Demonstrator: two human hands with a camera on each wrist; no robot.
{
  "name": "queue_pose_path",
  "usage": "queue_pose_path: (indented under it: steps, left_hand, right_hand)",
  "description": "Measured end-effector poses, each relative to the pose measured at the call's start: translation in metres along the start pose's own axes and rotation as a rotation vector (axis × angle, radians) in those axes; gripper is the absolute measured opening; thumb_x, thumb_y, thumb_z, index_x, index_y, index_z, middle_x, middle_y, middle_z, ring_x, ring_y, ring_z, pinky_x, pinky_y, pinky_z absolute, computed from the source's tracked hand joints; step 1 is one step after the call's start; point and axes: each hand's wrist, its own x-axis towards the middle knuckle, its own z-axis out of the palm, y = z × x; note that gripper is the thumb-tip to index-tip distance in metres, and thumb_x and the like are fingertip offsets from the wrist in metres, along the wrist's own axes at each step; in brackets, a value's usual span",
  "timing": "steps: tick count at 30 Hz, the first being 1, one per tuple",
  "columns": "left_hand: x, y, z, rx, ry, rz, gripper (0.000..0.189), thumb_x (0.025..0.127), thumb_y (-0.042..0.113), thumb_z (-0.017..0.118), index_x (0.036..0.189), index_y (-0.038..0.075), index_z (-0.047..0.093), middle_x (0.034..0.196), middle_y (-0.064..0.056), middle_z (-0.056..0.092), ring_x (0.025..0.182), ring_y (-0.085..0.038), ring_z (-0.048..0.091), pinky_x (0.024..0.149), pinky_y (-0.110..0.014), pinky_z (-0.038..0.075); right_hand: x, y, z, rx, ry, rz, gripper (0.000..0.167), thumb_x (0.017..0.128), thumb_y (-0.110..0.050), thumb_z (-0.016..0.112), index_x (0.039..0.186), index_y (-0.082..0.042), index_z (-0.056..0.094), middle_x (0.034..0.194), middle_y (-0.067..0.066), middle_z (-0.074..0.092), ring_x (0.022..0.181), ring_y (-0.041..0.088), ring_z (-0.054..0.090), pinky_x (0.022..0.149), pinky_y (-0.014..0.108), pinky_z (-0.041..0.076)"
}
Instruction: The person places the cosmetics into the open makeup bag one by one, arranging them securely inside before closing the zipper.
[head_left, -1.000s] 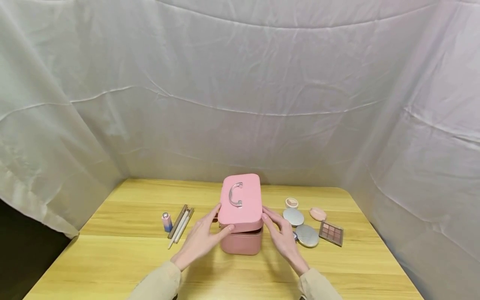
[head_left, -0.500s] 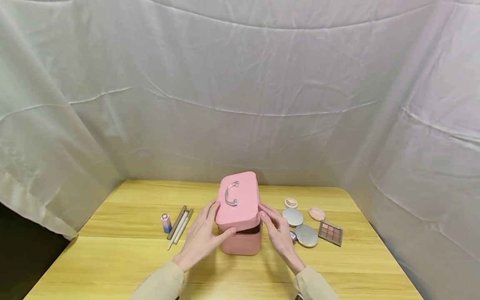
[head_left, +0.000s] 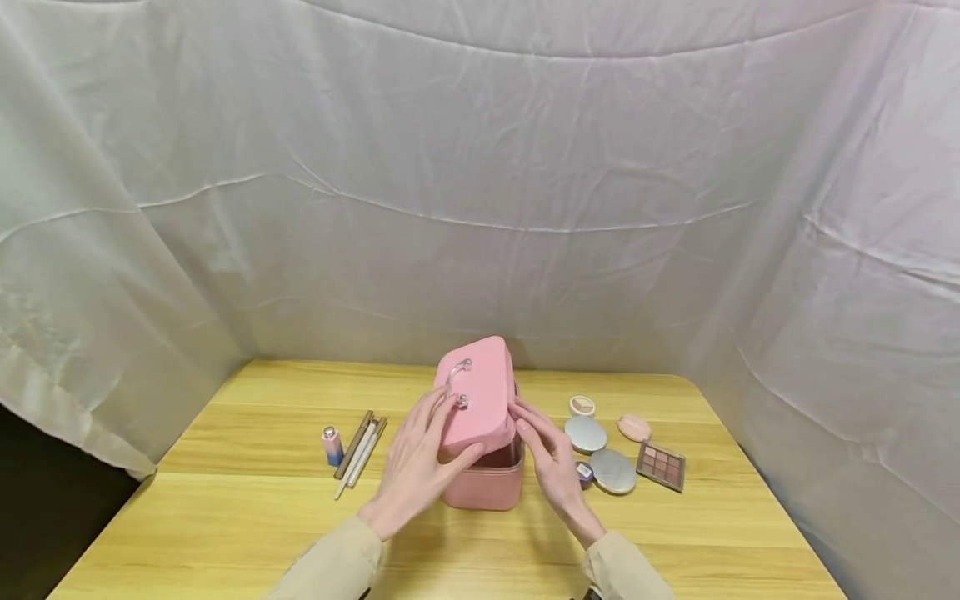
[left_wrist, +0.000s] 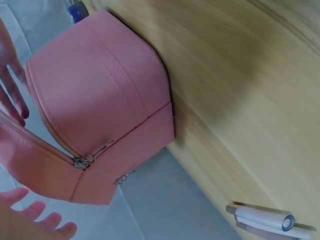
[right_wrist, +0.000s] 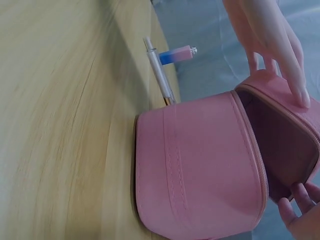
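A pink vanity case point(head_left: 483, 489) stands on the table with its zip undone and its lid point(head_left: 487, 400) tilted up, the front raised. Across the lid's left side lies my left hand point(head_left: 416, 467), fingers extended near the silver handle point(head_left: 461, 402) and thumb along the front edge. My right hand point(head_left: 553, 467) pinches the lid's right edge. In the right wrist view the fingers of my right hand point(right_wrist: 302, 212) reach the rim, and the dark inside point(right_wrist: 280, 140) shows below the lid. Zip pulls point(left_wrist: 90, 159) hang at the case's side in the left wrist view.
Left of the case lie several slim brown and white pens point(head_left: 363, 454) and a pink-blue tube point(head_left: 333, 447). To the right are two round silver compacts point(head_left: 613, 472), a dark-blue item point(head_left: 584, 473), a small round palette point(head_left: 582, 406), a pink puff point(head_left: 635, 428) and an eyeshadow palette point(head_left: 661, 465).
The lid has lifted further at the front and leaned back to the left, widening the gap. My left hand has slid up onto the lid by the handle; my right hand has stayed at the edge.
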Motion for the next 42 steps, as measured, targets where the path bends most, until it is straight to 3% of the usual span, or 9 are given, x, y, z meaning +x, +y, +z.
queue_pose_path:
  steps: [5, 12, 18, 24, 29, 33, 35, 38, 42]
  left_hand:
    - [0.001, 0.002, 0.001, -0.004, 0.009, 0.017, 0.071, 0.091, 0.05, 0.069, 0.149, 0.016, 0.049, 0.16, -0.007, 0.041, 0.147, -0.033, 0.038, 0.12, -0.06, 0.033]
    - [0.004, 0.004, 0.003, 0.008, 0.04, 0.053, 0.069, 0.093, 0.049, 0.067, 0.149, 0.013, 0.049, 0.158, -0.009, 0.045, 0.146, -0.033, 0.04, 0.121, -0.058, 0.032]
    - [0.006, 0.005, 0.003, 0.003, 0.057, 0.07, 0.073, 0.091, 0.049, 0.069, 0.149, 0.011, 0.048, 0.157, -0.01, 0.046, 0.144, -0.034, 0.043, 0.121, -0.057, 0.033]
    - [0.009, 0.005, 0.004, 0.059, 0.096, 0.117, 0.068, 0.093, 0.044, 0.067, 0.147, 0.007, 0.049, 0.151, -0.011, 0.052, 0.139, -0.034, 0.048, 0.118, -0.056, 0.038]
    - [0.009, 0.004, 0.004, 0.083, 0.101, 0.105, 0.066, 0.095, 0.044, 0.065, 0.148, 0.008, 0.048, 0.151, -0.012, 0.052, 0.138, -0.034, 0.05, 0.117, -0.054, 0.04]
    - [0.008, 0.003, 0.002, 0.065, 0.093, 0.069, 0.065, 0.096, 0.045, 0.063, 0.149, 0.011, 0.047, 0.152, -0.011, 0.051, 0.138, -0.034, 0.049, 0.116, -0.054, 0.041]
    - [0.007, 0.003, 0.001, 0.056, 0.095, 0.059, 0.065, 0.097, 0.044, 0.063, 0.15, 0.011, 0.046, 0.153, -0.011, 0.051, 0.139, -0.034, 0.048, 0.116, -0.054, 0.041]
    - [0.007, 0.002, 0.0, 0.051, 0.101, 0.054, 0.064, 0.097, 0.044, 0.063, 0.15, 0.012, 0.045, 0.152, -0.012, 0.051, 0.14, -0.034, 0.047, 0.116, -0.056, 0.041]
    - [0.007, 0.001, -0.003, 0.037, 0.103, 0.034, 0.064, 0.098, 0.043, 0.062, 0.152, 0.012, 0.044, 0.152, -0.013, 0.051, 0.14, -0.034, 0.046, 0.115, -0.057, 0.041]
  right_hand:
    - [0.002, -0.001, 0.001, 0.007, -0.024, -0.04, 0.034, 0.104, -0.008, 0.05, 0.132, 0.005, 0.062, 0.15, 0.022, 0.052, 0.144, 0.032, 0.042, 0.111, 0.009, 0.036]
    - [0.002, -0.003, 0.002, 0.06, -0.109, -0.101, 0.037, 0.103, -0.006, 0.047, 0.136, 0.007, 0.057, 0.155, 0.025, 0.044, 0.146, 0.003, 0.038, 0.112, 0.01, 0.035]
    - [0.003, -0.002, 0.003, 0.063, -0.196, -0.149, 0.041, 0.104, -0.004, 0.044, 0.143, 0.007, 0.049, 0.159, 0.028, 0.034, 0.146, -0.006, 0.032, 0.115, 0.009, 0.03]
    - [0.004, -0.008, 0.004, 0.06, -0.223, -0.116, 0.045, 0.105, -0.006, 0.041, 0.149, 0.005, 0.041, 0.16, 0.026, 0.033, 0.148, 0.005, 0.034, 0.117, 0.011, 0.029]
    - [0.004, -0.003, 0.001, -0.074, -0.077, 0.03, 0.041, 0.105, -0.011, 0.048, 0.144, 0.0, 0.051, 0.144, 0.023, 0.055, 0.13, 0.024, 0.054, 0.104, 0.018, 0.046]
    - [0.003, 0.007, -0.005, -0.23, -0.002, 0.068, 0.039, 0.098, -0.009, 0.059, 0.135, 0.001, 0.058, 0.132, 0.024, 0.062, 0.117, 0.036, 0.059, 0.092, 0.034, 0.054]
    - [0.001, 0.012, -0.008, -0.297, 0.001, 0.058, 0.04, 0.094, -0.009, 0.062, 0.132, 0.004, 0.058, 0.127, 0.026, 0.062, 0.11, 0.041, 0.059, 0.085, 0.038, 0.057]
    - [-0.002, 0.018, -0.011, -0.366, -0.01, 0.048, 0.045, 0.092, -0.015, 0.063, 0.13, 0.008, 0.057, 0.12, 0.028, 0.059, 0.101, 0.038, 0.059, 0.076, 0.035, 0.057]
    - [-0.004, 0.024, -0.015, -0.39, -0.051, 0.102, 0.054, 0.09, -0.022, 0.067, 0.133, 0.011, 0.054, 0.117, 0.027, 0.059, 0.098, 0.037, 0.06, 0.075, 0.035, 0.056]
